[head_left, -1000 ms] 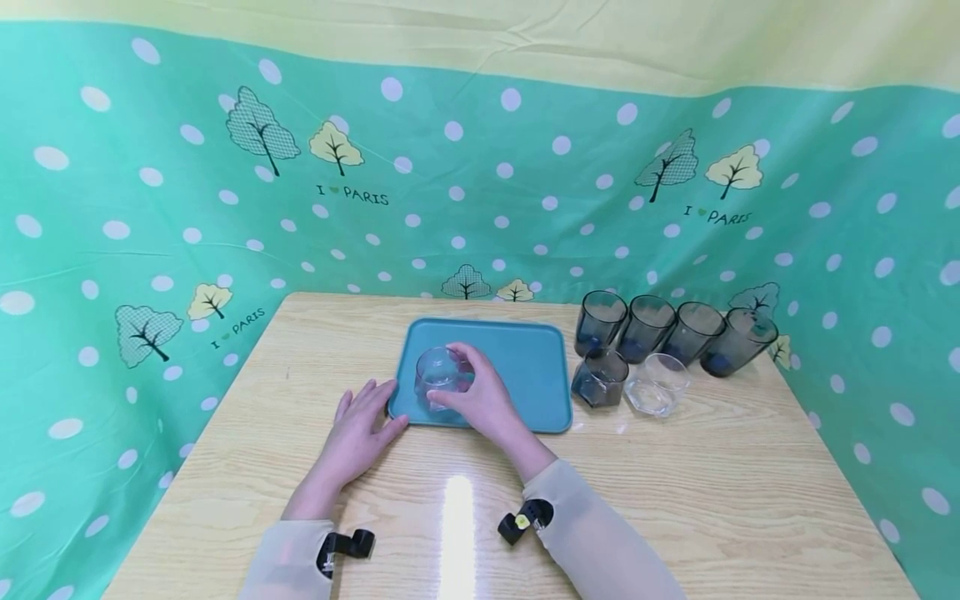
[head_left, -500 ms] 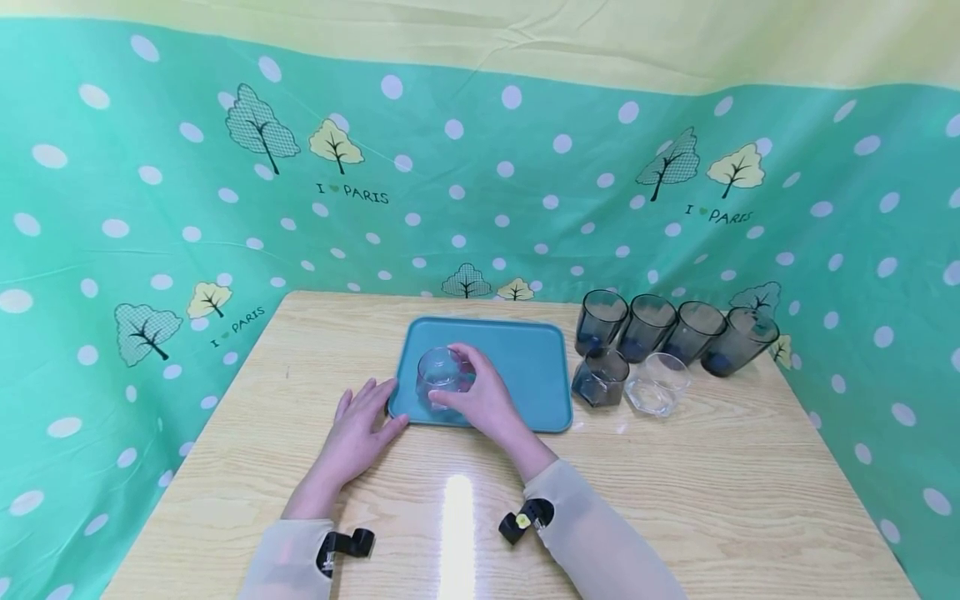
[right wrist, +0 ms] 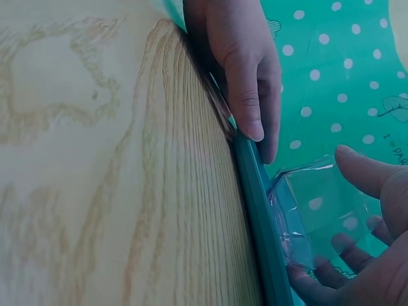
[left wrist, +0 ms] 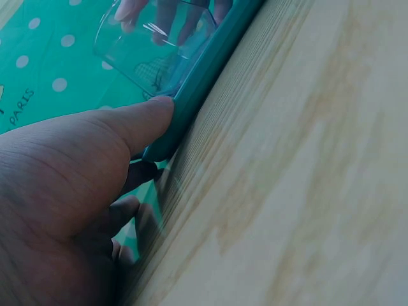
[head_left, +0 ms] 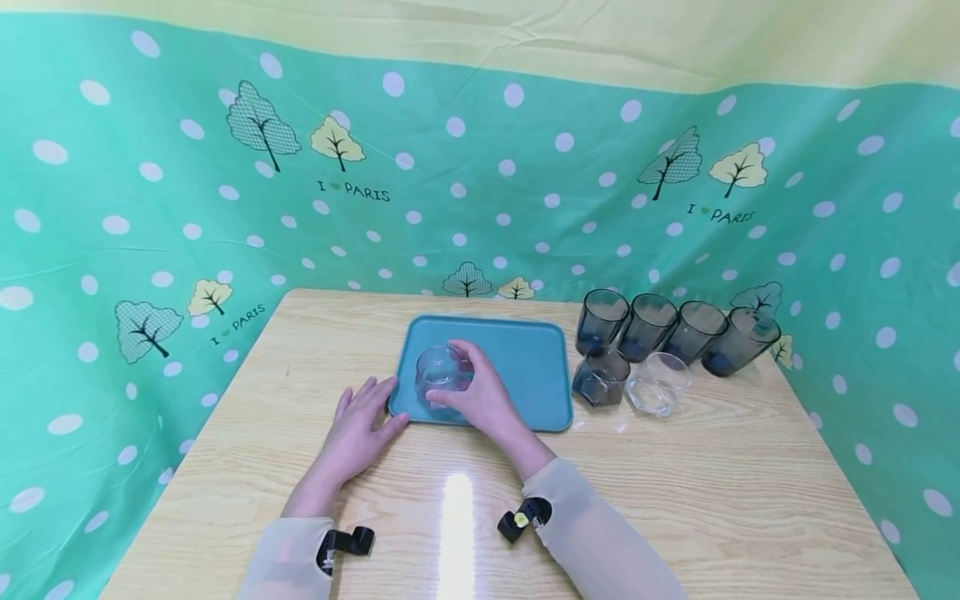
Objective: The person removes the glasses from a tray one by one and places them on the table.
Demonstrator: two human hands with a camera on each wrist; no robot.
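Observation:
A clear drinking glass [head_left: 437,375] with a faceted base stands upright on the left part of the blue tray [head_left: 525,367]. My right hand [head_left: 483,396] grips it from the right, thumb on the near side and fingers on the far side. In the right wrist view the glass [right wrist: 319,207] shows between the spread thumb and fingers. My left hand [head_left: 360,433] is at the tray's near left corner. Its thumb touches the front rim, and its extended fingers lie along the left side, as the left wrist view shows beside the thumb [left wrist: 143,121].
Right of the tray stand a short dark glass [head_left: 602,379] and another clear glass [head_left: 657,386]. Behind them a row of several tall dark glasses [head_left: 651,329] lines the table's back right. A polka-dot curtain [head_left: 480,167] hangs around the wooden table [head_left: 675,500].

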